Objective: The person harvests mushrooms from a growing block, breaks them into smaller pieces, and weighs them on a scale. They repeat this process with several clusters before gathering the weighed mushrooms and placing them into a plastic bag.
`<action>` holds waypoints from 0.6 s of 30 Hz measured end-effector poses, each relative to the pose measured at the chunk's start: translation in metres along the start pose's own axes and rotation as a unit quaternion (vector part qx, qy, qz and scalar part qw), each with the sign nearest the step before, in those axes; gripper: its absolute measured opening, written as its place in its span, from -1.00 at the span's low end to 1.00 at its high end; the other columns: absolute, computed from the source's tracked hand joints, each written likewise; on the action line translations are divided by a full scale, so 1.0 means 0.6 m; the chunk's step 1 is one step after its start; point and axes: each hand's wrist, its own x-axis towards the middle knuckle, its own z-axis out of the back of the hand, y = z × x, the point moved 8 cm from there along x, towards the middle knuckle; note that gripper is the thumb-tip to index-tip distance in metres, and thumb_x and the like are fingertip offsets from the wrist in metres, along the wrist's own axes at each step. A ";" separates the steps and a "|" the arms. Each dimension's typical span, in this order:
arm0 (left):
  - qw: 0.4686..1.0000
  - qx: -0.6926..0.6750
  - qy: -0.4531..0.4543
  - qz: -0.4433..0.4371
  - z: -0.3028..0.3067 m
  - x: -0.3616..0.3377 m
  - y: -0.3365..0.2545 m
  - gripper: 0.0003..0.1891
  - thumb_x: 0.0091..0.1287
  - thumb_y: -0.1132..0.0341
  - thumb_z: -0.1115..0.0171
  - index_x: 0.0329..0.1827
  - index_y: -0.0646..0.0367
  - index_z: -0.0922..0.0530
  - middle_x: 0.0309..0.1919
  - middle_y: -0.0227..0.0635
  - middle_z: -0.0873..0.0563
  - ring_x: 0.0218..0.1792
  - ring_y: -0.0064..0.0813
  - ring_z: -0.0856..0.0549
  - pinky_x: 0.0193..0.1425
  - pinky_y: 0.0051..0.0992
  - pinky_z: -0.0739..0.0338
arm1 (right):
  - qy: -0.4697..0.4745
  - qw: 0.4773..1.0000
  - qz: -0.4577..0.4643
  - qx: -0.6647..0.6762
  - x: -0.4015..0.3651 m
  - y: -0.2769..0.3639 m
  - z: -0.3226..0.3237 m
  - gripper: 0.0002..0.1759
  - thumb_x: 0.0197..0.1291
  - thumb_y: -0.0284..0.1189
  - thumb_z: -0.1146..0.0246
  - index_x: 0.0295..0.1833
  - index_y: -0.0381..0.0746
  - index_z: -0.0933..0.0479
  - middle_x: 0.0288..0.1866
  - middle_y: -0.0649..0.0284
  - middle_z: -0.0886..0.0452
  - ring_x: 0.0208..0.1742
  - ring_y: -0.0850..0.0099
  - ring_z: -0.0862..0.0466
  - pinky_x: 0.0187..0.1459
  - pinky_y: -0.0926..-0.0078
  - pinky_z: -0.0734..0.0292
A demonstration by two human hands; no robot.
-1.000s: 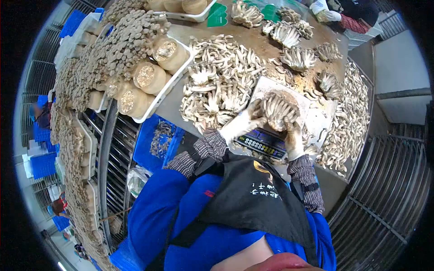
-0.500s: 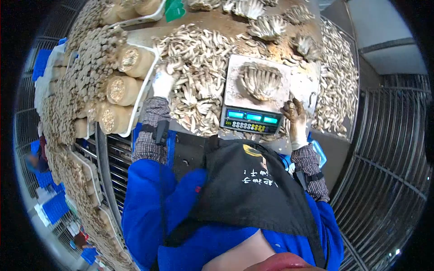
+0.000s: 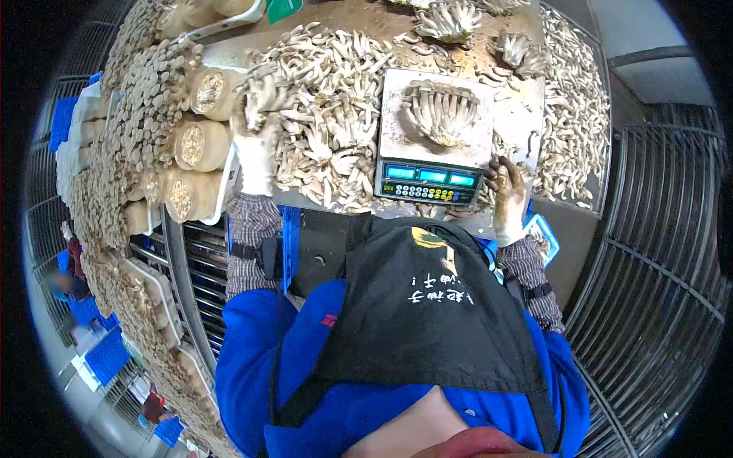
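Note:
My left hand point(image 3: 253, 149), in a white glove, is at the left edge of the loose mushroom pile point(image 3: 336, 114). Its fingers close on a small bunch of mushrooms point(image 3: 267, 90), slightly blurred. My right hand point(image 3: 509, 195) wears a white glove with brown-stained fingers. It rests beside the scale's right front corner, fingers apart and holding nothing. On the pan of the digital scale point(image 3: 391, 139) lies a mushroom cluster point(image 3: 441, 113), stems side by side. Three display windows glow blue on the scale's front; their digits are too small to read.
Bottles of growing mushrooms point(image 3: 200, 145) stand in white trays at the left. More mushroom clusters point(image 3: 450, 21) lie behind the scale. A trough of loose mushrooms point(image 3: 569, 114) runs along the right. A blue basket point(image 3: 544, 237) is beside my right wrist. Metal racks point(image 3: 664, 229) stand farther right.
My left hand has moved a little left and down, and a mushroom bunch now shows at its fingers. My right hand stays beside the scale. The whole view has shifted slightly.

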 end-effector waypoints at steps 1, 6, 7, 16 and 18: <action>1.000 -0.008 0.004 -0.006 -0.018 -0.015 -0.012 -0.29 0.20 0.58 -0.28 0.46 0.29 -0.24 0.28 -0.08 -0.51 0.12 -0.34 -0.63 0.07 -0.45 -0.66 | 0.015 1.000 0.019 -0.019 0.000 0.014 -0.019 -0.42 0.46 -0.20 -0.14 0.35 -0.45 -0.34 0.13 -0.03 -0.62 0.06 0.31 -0.68 0.07 0.43 -0.61; 0.985 -0.138 0.100 0.007 -0.159 -0.106 -0.041 -0.06 -0.01 0.61 -0.40 0.52 0.08 -0.19 0.41 -0.17 -0.37 0.30 -0.26 -0.52 0.31 -0.30 -0.54 | 0.267 0.963 0.004 0.021 -0.025 0.070 -0.161 -0.15 0.33 -0.15 -0.27 0.53 -0.37 -0.08 0.43 -0.09 -0.36 0.38 0.11 -0.45 0.37 0.22 -0.36; 0.968 -0.202 0.148 -0.027 -0.194 -0.121 -0.049 -0.01 -0.03 0.50 -0.48 0.54 0.03 -0.17 0.39 -0.19 -0.39 0.30 -0.24 -0.52 0.35 -0.24 -0.51 | 0.318 0.942 -0.011 0.105 -0.035 0.076 -0.191 -0.04 0.26 -0.22 -0.36 0.58 -0.33 0.02 0.52 -0.07 -0.25 0.45 0.09 -0.37 0.44 0.18 -0.27; 0.782 -0.443 0.349 0.264 -0.397 -0.213 -0.070 -0.34 0.29 0.38 -0.27 0.45 0.13 -0.21 0.26 -0.28 -0.49 0.27 -0.44 -0.52 0.36 -0.40 -0.45 | 0.271 0.919 -0.051 0.281 -0.071 0.159 -0.206 0.18 -0.10 -0.41 -0.53 0.61 -0.09 0.02 0.50 0.31 -0.25 0.47 0.36 -0.31 0.40 0.34 -0.34; 0.799 -0.396 0.368 0.264 -0.398 -0.210 -0.083 -0.40 0.41 0.26 -0.25 0.47 0.08 -0.21 0.28 -0.29 -0.49 0.31 -0.43 -0.50 0.38 -0.39 -0.46 | 0.275 0.942 0.029 0.190 -0.062 0.165 -0.194 0.12 -0.06 -0.35 -0.54 0.59 -0.09 -0.05 0.50 0.30 -0.26 0.50 0.34 -0.28 0.41 0.27 -0.32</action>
